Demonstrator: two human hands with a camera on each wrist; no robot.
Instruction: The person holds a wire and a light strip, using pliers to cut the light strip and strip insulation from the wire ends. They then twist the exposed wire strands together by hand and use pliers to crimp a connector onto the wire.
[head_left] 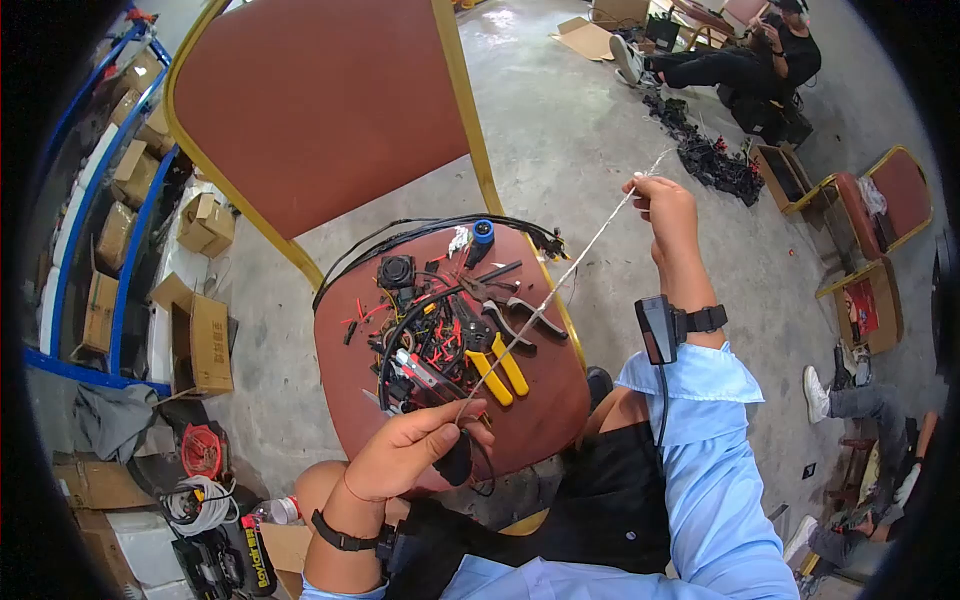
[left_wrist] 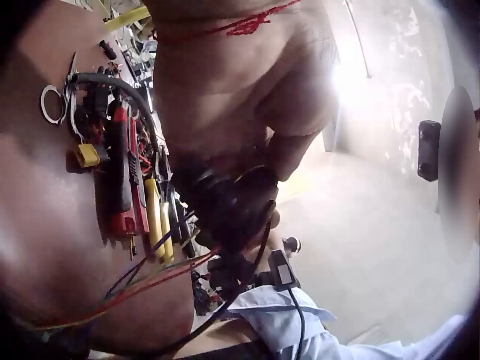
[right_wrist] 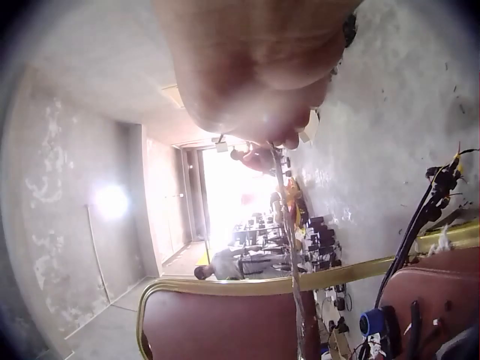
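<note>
At seven o'clock in the head view, the left hand [head_left: 400, 455] has its grip pinched on the lower end of a silvery cord [head_left: 578, 265]. The cord runs straight toward one o'clock, across yellow-handled pliers [head_left: 511, 370] beside tangled wires [head_left: 445, 345] on the chair seat [head_left: 540, 420]. At two o'clock, the right hand [head_left: 668, 215] grips its upper end. Farther off toward two, a person [head_left: 797, 62] in black sits.
</note>
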